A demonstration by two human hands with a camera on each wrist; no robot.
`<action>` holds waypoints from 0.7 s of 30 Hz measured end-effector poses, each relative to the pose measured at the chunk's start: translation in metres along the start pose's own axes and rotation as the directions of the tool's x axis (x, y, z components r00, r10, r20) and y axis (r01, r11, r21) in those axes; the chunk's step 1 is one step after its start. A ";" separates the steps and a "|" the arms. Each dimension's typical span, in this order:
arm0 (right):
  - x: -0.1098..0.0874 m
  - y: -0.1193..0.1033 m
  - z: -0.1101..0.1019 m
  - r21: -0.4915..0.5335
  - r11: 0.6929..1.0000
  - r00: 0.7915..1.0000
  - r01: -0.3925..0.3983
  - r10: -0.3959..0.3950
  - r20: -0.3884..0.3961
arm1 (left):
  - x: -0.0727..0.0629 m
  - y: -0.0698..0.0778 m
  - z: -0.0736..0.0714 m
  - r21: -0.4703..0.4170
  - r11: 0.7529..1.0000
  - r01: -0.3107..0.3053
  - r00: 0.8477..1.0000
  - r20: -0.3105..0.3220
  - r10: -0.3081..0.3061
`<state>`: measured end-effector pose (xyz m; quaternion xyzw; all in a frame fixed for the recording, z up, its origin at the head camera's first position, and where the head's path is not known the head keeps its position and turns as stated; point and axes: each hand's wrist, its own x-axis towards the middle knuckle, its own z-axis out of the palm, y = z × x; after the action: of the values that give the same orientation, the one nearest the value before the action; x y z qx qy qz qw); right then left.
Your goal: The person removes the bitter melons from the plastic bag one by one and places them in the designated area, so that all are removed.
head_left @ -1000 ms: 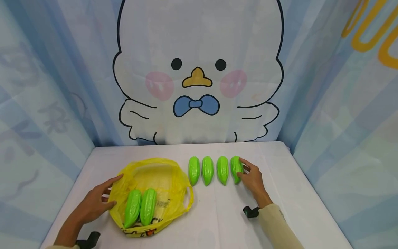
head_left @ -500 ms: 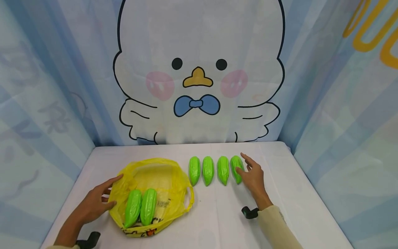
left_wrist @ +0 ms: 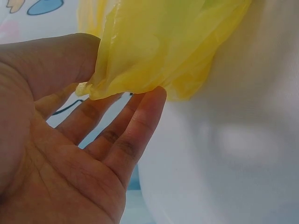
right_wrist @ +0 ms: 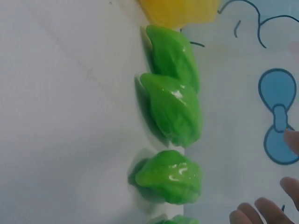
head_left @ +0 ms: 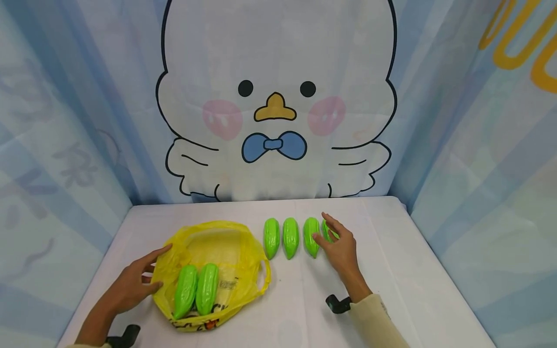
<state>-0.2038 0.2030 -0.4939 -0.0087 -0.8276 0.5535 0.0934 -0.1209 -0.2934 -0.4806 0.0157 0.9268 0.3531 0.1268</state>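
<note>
My left hand (head_left: pixel 130 285) holds the left rim of a yellow plastic bag (head_left: pixel 241 287), thumb and fingers at its edge; the left wrist view shows the thin plastic (left_wrist: pixel 149 56) between them. Inside the bag lie two shiny green bitter melons (head_left: pixel 207 289), side by side. Several more stand in a row to its right. My right hand (head_left: pixel 341 249) hovers over the right end of that row, thumb and fingers spread, holding nothing. It partly hides the rightmost bitter melon (head_left: pixel 326 232); its thumb overlaps the neighbouring bitter melon (head_left: pixel 310 236). In the right wrist view the fingers (right_wrist: pixel 268 210) are apart from the melons.
The white-covered table (head_left: pixel 296 299) ends at a curtain (head_left: pixel 278 179) with a cartoon bird, and similar blue curtains hang on both sides. A bag handle loop (head_left: pixel 264 278) sticks out towards the row. Each wrist carries a small black device (head_left: pixel 338 304).
The right hand has let go of the rightmost bitter melon, spread its fingers and moved left over the row. Left hand and bag stay still.
</note>
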 end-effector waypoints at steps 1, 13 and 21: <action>-0.002 -0.002 0.003 0.005 1.000 1.000 0.005 -0.005 0.006 | 0.000 0.000 0.000 0.000 1.000 0.001 1.000 0.000 -0.001; -0.024 -0.016 0.041 0.110 0.994 0.997 0.026 -0.034 0.068 | 0.002 -0.001 0.001 0.004 1.000 0.008 1.000 0.005 -0.008; -0.039 -0.030 0.067 0.170 0.984 0.990 0.048 -0.070 0.125 | 0.002 0.001 0.000 0.003 1.000 0.011 1.000 0.009 -0.011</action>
<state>-0.1739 0.1254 -0.4973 0.0600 -0.7825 0.6173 0.0558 -0.1233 -0.2917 -0.4805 0.0123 0.9268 0.3512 0.1327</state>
